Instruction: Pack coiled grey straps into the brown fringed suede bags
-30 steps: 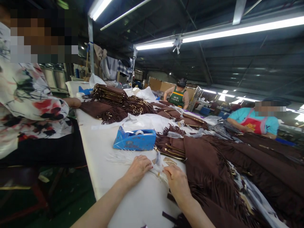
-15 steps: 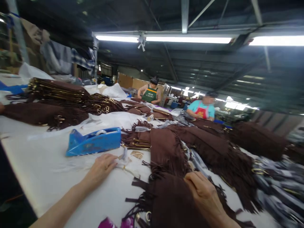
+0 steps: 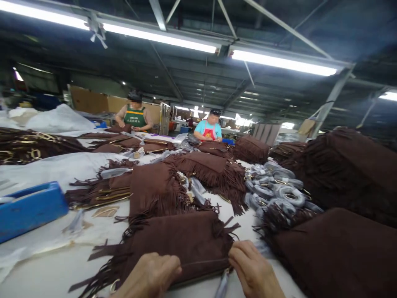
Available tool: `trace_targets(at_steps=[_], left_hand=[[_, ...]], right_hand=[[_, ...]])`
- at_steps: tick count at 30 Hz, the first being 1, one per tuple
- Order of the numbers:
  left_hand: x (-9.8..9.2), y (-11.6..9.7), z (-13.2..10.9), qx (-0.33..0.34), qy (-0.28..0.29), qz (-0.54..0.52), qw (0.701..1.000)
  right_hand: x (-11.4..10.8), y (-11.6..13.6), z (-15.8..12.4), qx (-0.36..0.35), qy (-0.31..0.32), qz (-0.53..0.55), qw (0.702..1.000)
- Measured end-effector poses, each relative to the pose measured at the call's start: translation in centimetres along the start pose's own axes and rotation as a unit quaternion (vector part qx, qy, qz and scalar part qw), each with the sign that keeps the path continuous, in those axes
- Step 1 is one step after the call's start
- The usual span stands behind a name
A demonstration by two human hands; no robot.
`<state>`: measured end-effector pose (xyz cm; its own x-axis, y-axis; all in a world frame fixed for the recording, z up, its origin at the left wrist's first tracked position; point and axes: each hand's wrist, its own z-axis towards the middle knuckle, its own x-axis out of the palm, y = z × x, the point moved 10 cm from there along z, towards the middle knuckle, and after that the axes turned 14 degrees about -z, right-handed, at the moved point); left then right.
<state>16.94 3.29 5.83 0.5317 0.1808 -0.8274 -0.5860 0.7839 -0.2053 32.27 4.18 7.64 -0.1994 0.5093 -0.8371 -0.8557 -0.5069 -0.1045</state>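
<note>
A brown fringed bag (image 3: 182, 236) lies on the white table in front of me, its zipper edge facing me. My left hand (image 3: 155, 271) rests on the bag's near left part with fingers curled; what they hold, if anything, is hidden. At the bag's near right corner, my right hand (image 3: 248, 265) pinches the zipper end. A plastic-wrapped tassel (image 3: 222, 285) hangs beside that hand. Just beyond lies another brown fringed bag (image 3: 151, 186).
The blue tape dispenser (image 3: 34, 211) stands at the left. Wrapped straps (image 3: 279, 186) are heaped at the right, near a large brown pile (image 3: 350, 174) and another brown bag (image 3: 341, 248). Two people, one in a green apron (image 3: 135, 119), work across the table.
The view has turned right. My left hand has moved from the table near the dispenser onto the bag, and my right hand is now at the bag's near right corner.
</note>
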Motion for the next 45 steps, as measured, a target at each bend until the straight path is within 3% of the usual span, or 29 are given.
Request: trace_targets(at_steps=[4, 7, 10, 16, 20, 23, 27, 29, 31, 33, 34, 36, 38, 40, 42, 45], left_hand=[[3.6, -2.3, 1.5, 0.035, 0.054, 0.008, 0.998], [5.3, -4.0, 2.8, 0.061, 0.073, 0.002, 0.996], [5.9, -3.9, 3.5, 0.04, 0.078, -0.003, 0.996], [5.9, -3.9, 4.6, 0.025, 0.067, -0.043, 0.996], [6.1, -3.8, 5.0, 0.008, 0.054, -0.03, 0.998], [6.8, -2.9, 5.0, -0.041, 0.082, 0.009, 0.996], [7.9, -1.2, 5.8, -0.143, 0.178, -0.044, 0.973], [7.7, 0.5, 6.2, -0.241, 0.189, -0.143, 0.941], [7.6, 1.9, 6.4, -0.331, 0.183, -0.258, 0.889], [7.5, 2.6, 6.5, -0.371, 0.171, -0.33, 0.851], [7.4, 2.7, 6.5, -0.374, 0.168, -0.342, 0.846], [7.4, 2.3, 6.4, -0.348, 0.172, -0.313, 0.867], [7.1, 1.1, 6.1, -0.282, 0.16, -0.207, 0.923], [6.5, -1.4, 5.8, -0.183, 0.114, -0.072, 0.974], [6.7, -4.2, 5.2, -0.115, 0.071, 0.006, 0.991], [8.7, -5.6, 5.0, -0.172, 0.07, 0.018, 0.982]], right_hand=[[0.9, 1.9, -1.0, 0.017, -0.009, 0.015, 1.0], [3.3, 2.8, -0.8, 0.027, 0.087, 0.062, 0.994], [4.8, 1.6, -1.4, 0.033, 0.17, 0.117, 0.978], [2.9, -0.7, -2.6, 0.025, 0.151, 0.26, 0.953], [0.5, -5.5, -3.1, 0.131, 0.094, 0.207, 0.965], [-0.6, -7.9, -3.7, 0.164, 0.069, 0.201, 0.963], [0.1, -6.5, -4.0, 0.119, 0.092, 0.186, 0.971], [0.9, -4.6, -4.0, 0.076, 0.116, 0.183, 0.973], [1.5, -3.3, -4.0, 0.058, 0.124, 0.184, 0.973], [1.7, -3.1, -3.7, 0.066, 0.096, 0.173, 0.978], [1.7, -3.1, -3.4, 0.069, 0.073, 0.158, 0.982], [2.2, -3.2, -2.6, 0.062, 0.053, 0.116, 0.99], [3.6, -3.4, -1.9, 0.057, 0.086, 0.084, 0.991], [5.2, -3.7, -1.7, 0.071, 0.131, 0.087, 0.985], [5.9, -3.9, -1.7, 0.084, 0.138, 0.11, 0.981], [5.9, -3.9, -2.2, 0.08, 0.098, 0.134, 0.983]])
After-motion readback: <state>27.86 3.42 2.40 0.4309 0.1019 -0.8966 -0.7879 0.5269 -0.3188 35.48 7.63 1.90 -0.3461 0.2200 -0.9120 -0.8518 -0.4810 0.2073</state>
